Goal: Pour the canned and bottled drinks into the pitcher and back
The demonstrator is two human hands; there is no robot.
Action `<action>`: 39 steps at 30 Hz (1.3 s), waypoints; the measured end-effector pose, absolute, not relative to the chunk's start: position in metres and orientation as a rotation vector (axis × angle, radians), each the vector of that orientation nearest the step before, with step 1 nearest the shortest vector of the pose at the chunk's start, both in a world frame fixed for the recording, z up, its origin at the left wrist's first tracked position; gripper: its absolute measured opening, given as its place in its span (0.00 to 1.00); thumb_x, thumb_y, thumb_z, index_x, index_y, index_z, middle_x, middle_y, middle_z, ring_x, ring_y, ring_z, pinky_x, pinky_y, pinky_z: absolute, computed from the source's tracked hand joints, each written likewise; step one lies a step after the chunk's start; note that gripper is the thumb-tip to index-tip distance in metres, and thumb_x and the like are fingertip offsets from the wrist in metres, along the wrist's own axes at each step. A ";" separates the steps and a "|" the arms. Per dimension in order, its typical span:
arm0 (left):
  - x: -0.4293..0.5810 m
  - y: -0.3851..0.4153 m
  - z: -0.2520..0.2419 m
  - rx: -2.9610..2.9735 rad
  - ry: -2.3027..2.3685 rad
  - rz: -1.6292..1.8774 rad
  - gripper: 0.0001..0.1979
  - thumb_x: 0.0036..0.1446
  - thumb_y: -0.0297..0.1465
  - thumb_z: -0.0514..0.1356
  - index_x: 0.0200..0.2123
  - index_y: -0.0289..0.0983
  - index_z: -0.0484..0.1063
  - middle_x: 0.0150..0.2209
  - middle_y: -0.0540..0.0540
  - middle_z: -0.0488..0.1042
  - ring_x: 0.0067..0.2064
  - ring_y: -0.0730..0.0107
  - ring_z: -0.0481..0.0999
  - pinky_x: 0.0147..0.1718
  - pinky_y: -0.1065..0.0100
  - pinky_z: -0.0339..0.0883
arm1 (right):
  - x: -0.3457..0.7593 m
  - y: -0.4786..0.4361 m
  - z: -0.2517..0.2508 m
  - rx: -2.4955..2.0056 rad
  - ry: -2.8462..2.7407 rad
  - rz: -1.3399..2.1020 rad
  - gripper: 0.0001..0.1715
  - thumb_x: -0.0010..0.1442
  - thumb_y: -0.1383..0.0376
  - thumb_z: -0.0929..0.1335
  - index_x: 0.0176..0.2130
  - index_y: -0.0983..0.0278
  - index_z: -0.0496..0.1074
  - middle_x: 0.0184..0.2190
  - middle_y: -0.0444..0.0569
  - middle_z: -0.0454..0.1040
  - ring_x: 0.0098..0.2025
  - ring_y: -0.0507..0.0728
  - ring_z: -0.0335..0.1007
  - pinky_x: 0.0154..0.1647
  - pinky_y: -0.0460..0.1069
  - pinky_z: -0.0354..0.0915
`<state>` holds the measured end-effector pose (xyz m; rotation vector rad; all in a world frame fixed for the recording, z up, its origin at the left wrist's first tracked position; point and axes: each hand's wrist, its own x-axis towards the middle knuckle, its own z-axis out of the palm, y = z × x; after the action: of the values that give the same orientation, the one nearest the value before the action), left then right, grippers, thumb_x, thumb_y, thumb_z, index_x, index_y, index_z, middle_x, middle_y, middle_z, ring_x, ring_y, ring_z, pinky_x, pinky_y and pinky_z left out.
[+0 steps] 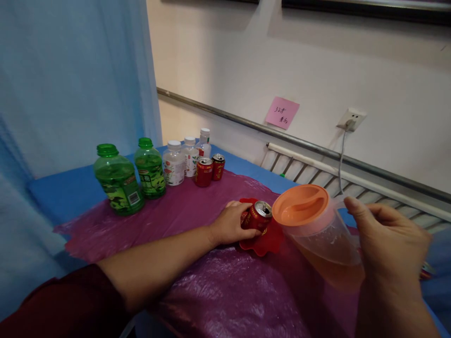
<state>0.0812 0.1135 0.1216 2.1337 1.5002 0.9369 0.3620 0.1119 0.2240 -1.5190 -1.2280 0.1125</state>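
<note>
My left hand (pixel 234 223) is wrapped round a red drink can (pixel 258 217) with an opened top. That can stands on a red scalloped mat (pixel 259 246). To its right, my right hand (pixel 391 239) grips the handle of a clear plastic pitcher (pixel 327 246) with an orange lid (pixel 301 204). The pitcher is tilted to the left, its lid close to the can's top, and amber liquid lies in its lower part. No stream of liquid can be made out between them.
Two large green bottles (pixel 120 185), several clear white-capped bottles (pixel 174 164) and two more red cans (pixel 204 172) stand at the back left. Purple plastic sheeting (pixel 225 291) covers the blue table. Beyond are a radiator (pixel 299 162) and a plugged-in socket (pixel 351 119). A blue curtain (pixel 70 84) hangs left.
</note>
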 end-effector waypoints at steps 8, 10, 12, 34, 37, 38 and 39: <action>0.082 0.112 0.122 2.127 1.504 0.942 0.36 0.45 0.48 0.71 0.58 0.46 0.72 0.53 0.44 0.78 0.55 0.46 0.73 0.58 0.51 0.61 | 0.360 0.110 0.225 -1.537 -1.217 0.143 0.23 0.50 0.44 0.75 0.27 0.60 0.76 0.18 0.38 0.61 0.23 0.52 0.54 0.23 0.49 0.49; 0.082 0.112 0.122 2.124 1.503 0.942 0.37 0.45 0.48 0.71 0.58 0.46 0.72 0.54 0.44 0.78 0.55 0.46 0.73 0.58 0.51 0.61 | 0.360 0.110 0.226 -1.542 -1.213 0.138 0.23 0.49 0.44 0.75 0.27 0.60 0.76 0.18 0.39 0.62 0.23 0.52 0.54 0.24 0.49 0.49; 0.082 0.112 0.122 2.128 1.497 0.941 0.36 0.45 0.47 0.71 0.58 0.46 0.72 0.53 0.44 0.78 0.54 0.46 0.74 0.58 0.51 0.61 | 0.360 0.109 0.226 -1.549 -1.209 0.141 0.23 0.49 0.44 0.75 0.27 0.61 0.76 0.18 0.39 0.62 0.23 0.52 0.54 0.23 0.50 0.49; 0.082 0.114 0.119 2.152 1.495 0.947 0.36 0.45 0.48 0.71 0.58 0.46 0.72 0.53 0.44 0.78 0.53 0.47 0.74 0.57 0.51 0.61 | 0.361 0.111 0.224 -1.524 -1.205 0.157 0.24 0.49 0.43 0.76 0.28 0.61 0.77 0.19 0.39 0.64 0.23 0.52 0.56 0.23 0.49 0.51; 0.082 0.114 0.119 2.155 1.494 0.943 0.36 0.45 0.48 0.71 0.58 0.46 0.72 0.52 0.44 0.78 0.53 0.47 0.74 0.56 0.52 0.61 | 0.362 0.112 0.223 -1.563 -1.210 0.127 0.25 0.49 0.42 0.75 0.28 0.61 0.78 0.18 0.40 0.64 0.23 0.52 0.56 0.23 0.50 0.50; 0.082 0.114 0.119 2.156 1.494 0.942 0.36 0.45 0.48 0.71 0.58 0.46 0.72 0.52 0.44 0.78 0.53 0.47 0.74 0.56 0.52 0.62 | 0.362 0.112 0.223 -1.570 -1.208 0.121 0.25 0.49 0.42 0.75 0.29 0.61 0.78 0.19 0.40 0.65 0.23 0.53 0.56 0.23 0.50 0.50; 0.082 0.114 0.119 2.157 1.494 0.941 0.36 0.45 0.48 0.71 0.58 0.46 0.72 0.52 0.44 0.79 0.53 0.47 0.75 0.56 0.52 0.62 | 0.362 0.113 0.223 -1.571 -1.205 0.123 0.25 0.49 0.42 0.75 0.29 0.61 0.78 0.19 0.40 0.65 0.23 0.52 0.57 0.23 0.50 0.50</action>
<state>0.0816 0.1140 0.1191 2.1572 1.4937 0.9406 0.3623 0.1125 0.2229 -1.5713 -1.2047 0.1232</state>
